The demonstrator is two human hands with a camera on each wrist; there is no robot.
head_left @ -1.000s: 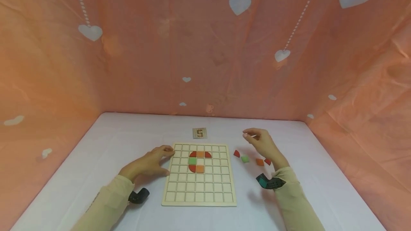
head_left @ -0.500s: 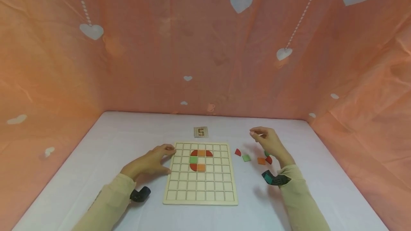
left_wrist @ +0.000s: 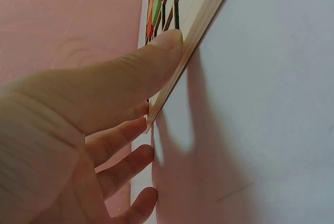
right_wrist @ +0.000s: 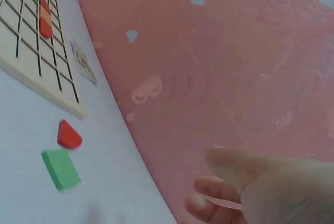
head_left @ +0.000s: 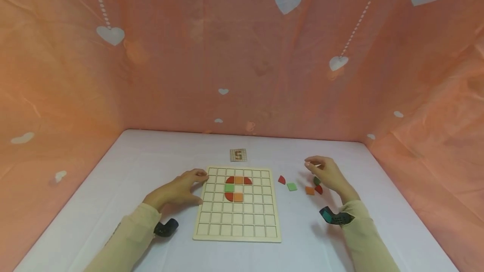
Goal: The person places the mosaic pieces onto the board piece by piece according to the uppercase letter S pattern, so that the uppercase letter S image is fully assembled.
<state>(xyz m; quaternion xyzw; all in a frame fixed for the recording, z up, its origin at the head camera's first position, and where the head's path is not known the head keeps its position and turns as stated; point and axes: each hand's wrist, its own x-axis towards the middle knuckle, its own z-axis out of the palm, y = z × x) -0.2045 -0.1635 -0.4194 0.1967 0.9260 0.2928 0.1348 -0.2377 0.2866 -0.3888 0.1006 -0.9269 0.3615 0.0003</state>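
Note:
A wooden grid board (head_left: 237, 232) lies on the table, with several red, orange and light green pieces set in its upper cells. My left hand (head_left: 177, 190) rests at the board's left edge, its thumb (left_wrist: 167, 46) touching the rim in the left wrist view and its fingers loosely spread. Above the table to the right hovers my right hand (head_left: 329, 175), holding nothing, with thumb and fingers apart. Near it lie a dark green piece (head_left: 316, 181), a red quarter-round piece (head_left: 319, 189) and an orange square (head_left: 310, 190). Nearer the board are another red quarter-round (head_left: 281, 179) and a light green square (head_left: 291, 187).
A small pattern card (head_left: 238, 155) marked with an S- or 5-like shape lies behind the board. The white table (head_left: 170, 146) is enclosed by a pink-orange cloth (head_left: 170, 74) printed with hearts. Each wrist wears a dark device.
My right hand has moved right, away from the board, and the dark green piece has come into view beside it. The left hand stays at the board's edge. The head view has shifted slightly.

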